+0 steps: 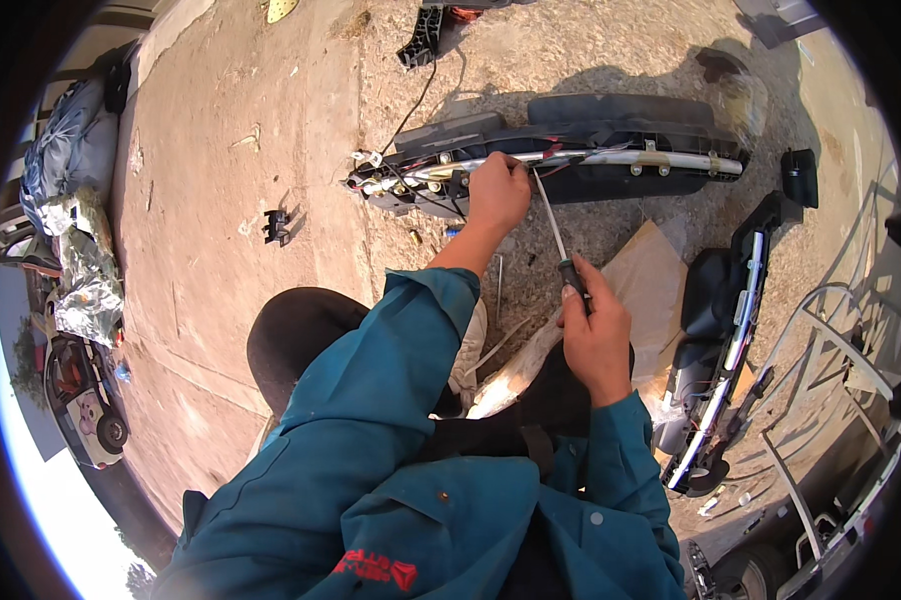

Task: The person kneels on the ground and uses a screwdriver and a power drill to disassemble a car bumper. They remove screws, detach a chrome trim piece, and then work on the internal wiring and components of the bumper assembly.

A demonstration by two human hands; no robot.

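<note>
In my right hand is a screwdriver with a dark handle, and its long metal shaft points away from me. Its tip meets a long, curved dark assembly on the ground, close to a silver metal rail running along it. My left hand rests against the same assembly, left of the tip, with its fingers curled closed. What those fingers pinch is hidden. Thin wires, some red, run along the rail, bunched most thickly at the left end.
A similar dark assembly with a silver rail lies to my right. Beyond it stands a metal frame. A small black bracket sits on the concrete at left, and a black part lies at the far side. Brown cardboard is near my right hand.
</note>
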